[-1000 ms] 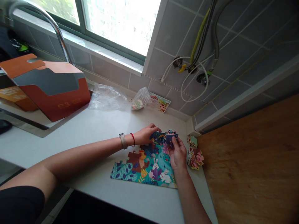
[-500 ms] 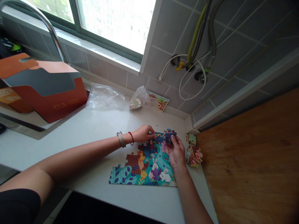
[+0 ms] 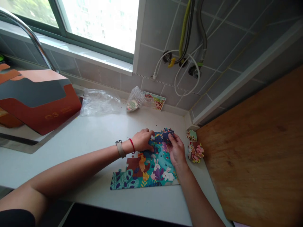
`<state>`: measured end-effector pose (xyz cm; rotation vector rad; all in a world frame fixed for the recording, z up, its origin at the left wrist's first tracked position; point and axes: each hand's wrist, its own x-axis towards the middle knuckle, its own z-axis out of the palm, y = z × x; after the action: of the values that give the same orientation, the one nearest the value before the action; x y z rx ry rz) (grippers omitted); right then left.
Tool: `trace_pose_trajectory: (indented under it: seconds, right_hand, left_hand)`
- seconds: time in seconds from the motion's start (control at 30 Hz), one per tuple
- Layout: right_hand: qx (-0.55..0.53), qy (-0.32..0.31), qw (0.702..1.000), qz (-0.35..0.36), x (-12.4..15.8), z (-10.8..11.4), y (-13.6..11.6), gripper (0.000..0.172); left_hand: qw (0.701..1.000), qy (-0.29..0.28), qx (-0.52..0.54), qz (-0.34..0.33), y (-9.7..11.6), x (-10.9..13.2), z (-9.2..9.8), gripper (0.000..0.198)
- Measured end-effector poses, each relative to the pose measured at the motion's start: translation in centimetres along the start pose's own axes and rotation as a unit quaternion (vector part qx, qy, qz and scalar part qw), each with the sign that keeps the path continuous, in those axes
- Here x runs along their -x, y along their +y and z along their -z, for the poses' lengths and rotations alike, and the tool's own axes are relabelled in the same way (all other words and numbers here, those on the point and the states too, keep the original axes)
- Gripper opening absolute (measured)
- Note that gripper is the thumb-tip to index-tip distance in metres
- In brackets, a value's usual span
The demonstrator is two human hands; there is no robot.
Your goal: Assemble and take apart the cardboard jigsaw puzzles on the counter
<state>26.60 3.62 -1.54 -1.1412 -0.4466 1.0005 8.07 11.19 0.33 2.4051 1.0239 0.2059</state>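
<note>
A partly assembled jigsaw puzzle (image 3: 163, 164) with rabbits, a bear-like animal and plants lies flat on the white counter. Its upper left side is stepped and unfinished in outline. My left hand (image 3: 142, 140), with a watch and a red cord at the wrist, rests at the upper left edge of the puzzle. Its thumb and fingers are apart over the dark blue pieces, and I see nothing held between them. Over the upper right corner, my right hand (image 3: 177, 149) grips a small stack of puzzle pieces (image 3: 167, 135), dark blue on top, between thumb and fingers.
Two piles of loose pieces, a green one (image 3: 192, 135) and a pinkish one (image 3: 196, 152), lie beside a wooden board (image 3: 255, 145). Along the wall are a bag of pieces (image 3: 133, 102), a picture card (image 3: 158, 102) and crumpled plastic (image 3: 100, 102). An orange box (image 3: 56, 110) stands left.
My left thumb and fingers have parted from a pinch at the puzzle's upper edge and spread over its left side. The right hand keeps its stack. The whole view has shifted slightly.
</note>
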Motion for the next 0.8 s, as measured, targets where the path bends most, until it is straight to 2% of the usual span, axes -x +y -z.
trace_pose_trajectory:
  seconds: [0.3,0.5,0.6,0.73,0.8]
  right_hand:
    - [-0.006,0.008,1.000,-0.001,0.4,-0.2,-0.3,0.047]
    - [0.000,0.005,1.000,0.002,0.5,-0.4,-0.4,0.047]
    - [-0.005,0.007,1.000,0.008,0.5,-0.6,-0.5,0.047]
    - [-0.004,0.007,1.000,0.006,0.7,-0.7,-0.8,0.048]
    - [-0.005,0.003,1.000,0.005,0.6,-0.7,-0.9,0.047]
  left_hand:
    - [0.998,-0.036,0.024,0.042,0.0,-0.6,0.6,0.063]
    - [0.999,-0.002,0.033,0.042,0.2,-0.4,0.6,0.056]
    - [0.999,-0.006,0.038,0.031,0.5,-0.2,0.6,0.053]
    - [0.995,0.004,0.097,0.019,0.6,-0.2,1.0,0.063]
    - [0.990,0.012,0.142,0.009,0.4,-0.4,1.5,0.053]
